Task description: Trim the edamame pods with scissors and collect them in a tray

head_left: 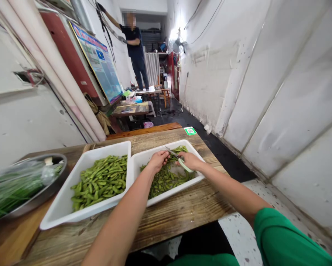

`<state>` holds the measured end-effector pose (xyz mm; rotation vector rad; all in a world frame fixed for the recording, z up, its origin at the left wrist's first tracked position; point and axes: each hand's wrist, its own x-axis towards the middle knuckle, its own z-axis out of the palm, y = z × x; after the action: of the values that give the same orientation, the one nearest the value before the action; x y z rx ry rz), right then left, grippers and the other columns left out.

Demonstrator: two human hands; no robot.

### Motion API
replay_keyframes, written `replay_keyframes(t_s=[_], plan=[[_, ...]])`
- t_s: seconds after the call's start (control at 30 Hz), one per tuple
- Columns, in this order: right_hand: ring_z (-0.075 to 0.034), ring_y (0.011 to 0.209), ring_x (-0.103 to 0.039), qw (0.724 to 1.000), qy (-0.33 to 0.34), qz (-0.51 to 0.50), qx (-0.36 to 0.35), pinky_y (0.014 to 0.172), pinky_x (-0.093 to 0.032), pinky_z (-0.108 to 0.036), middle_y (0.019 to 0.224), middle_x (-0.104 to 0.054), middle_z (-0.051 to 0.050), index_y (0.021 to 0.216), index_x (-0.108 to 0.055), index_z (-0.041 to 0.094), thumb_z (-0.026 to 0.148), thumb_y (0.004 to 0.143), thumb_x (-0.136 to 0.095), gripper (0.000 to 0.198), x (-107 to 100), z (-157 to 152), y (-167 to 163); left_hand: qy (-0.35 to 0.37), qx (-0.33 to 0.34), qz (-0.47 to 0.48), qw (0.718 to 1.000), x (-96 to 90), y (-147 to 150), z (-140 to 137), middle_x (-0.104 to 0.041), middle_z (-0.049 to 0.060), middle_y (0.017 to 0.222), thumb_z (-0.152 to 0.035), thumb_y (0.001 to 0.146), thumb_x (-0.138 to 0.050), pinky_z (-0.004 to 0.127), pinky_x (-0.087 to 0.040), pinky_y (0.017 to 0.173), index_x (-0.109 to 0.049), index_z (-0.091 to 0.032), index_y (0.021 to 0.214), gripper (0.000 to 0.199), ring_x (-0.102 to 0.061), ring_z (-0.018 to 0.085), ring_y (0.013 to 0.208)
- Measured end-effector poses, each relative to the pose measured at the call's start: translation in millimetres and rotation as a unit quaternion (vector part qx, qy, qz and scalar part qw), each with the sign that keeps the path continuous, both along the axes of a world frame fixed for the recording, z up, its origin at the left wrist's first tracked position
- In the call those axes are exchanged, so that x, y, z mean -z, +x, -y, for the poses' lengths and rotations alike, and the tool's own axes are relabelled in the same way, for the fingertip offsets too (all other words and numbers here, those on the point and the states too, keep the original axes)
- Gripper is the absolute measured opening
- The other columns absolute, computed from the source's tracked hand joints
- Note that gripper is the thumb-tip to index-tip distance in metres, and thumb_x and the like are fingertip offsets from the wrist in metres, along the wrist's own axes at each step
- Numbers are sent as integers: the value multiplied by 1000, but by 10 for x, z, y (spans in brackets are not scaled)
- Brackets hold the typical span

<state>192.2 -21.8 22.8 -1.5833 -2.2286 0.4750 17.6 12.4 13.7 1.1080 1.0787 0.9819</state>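
Over the right-hand white tray (195, 149), my right hand (192, 161) is closed around a pair of scissors with pale green handles (185, 166). The blades point left, toward my left hand (159, 161). The fingers of that hand are pinched together close to the blade tips; what they hold is too small to make out. Below both hands, green edamame pods (168, 179) lie scattered in the tray, which looks wet at the bottom. A second white tray (53, 216) stands to the left with a large heap of edamame pods (102, 181).
At far left a metal basin (62, 177) holds long green stalks (13, 194) and a plastic bag. The trays stand on a wooden table (182, 218) bearing a green QR-code card (190, 131). Farther back, a person (136, 48) stands on a table beside the wall, reaching toward cables.
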Motion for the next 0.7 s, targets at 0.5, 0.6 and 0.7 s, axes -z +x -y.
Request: replay_keyframes(t_s=[0.5,0.6,0.7], plan=[[-15,58,-52,995,-89,23,-41,51,-34,-21,63,-61,-5,75,-67,13,47,63,-62,36,-44,42,9,-147,52,-134,979,-41,-29,81,-49,-2,52,-22,68,-60,16,-18,36,-55,-12,66,12,-33,3,37],[-15,56,-51,995,-86,8,-43,50,-33,-22,59,-59,-5,70,-67,12,43,61,-64,32,-37,34,6,-169,63,-141,973,-64,-41,91,-50,-2,53,-22,69,-60,16,-20,36,-56,-12,70,11,-36,4,39],[-15,59,-52,997,-35,-75,0,53,-36,-23,63,-60,-5,74,-67,13,41,63,-63,30,-38,-18,15,-151,33,-148,977,-54,-38,91,-50,-2,53,-22,71,-57,16,-23,37,-54,-13,74,10,-39,5,40]])
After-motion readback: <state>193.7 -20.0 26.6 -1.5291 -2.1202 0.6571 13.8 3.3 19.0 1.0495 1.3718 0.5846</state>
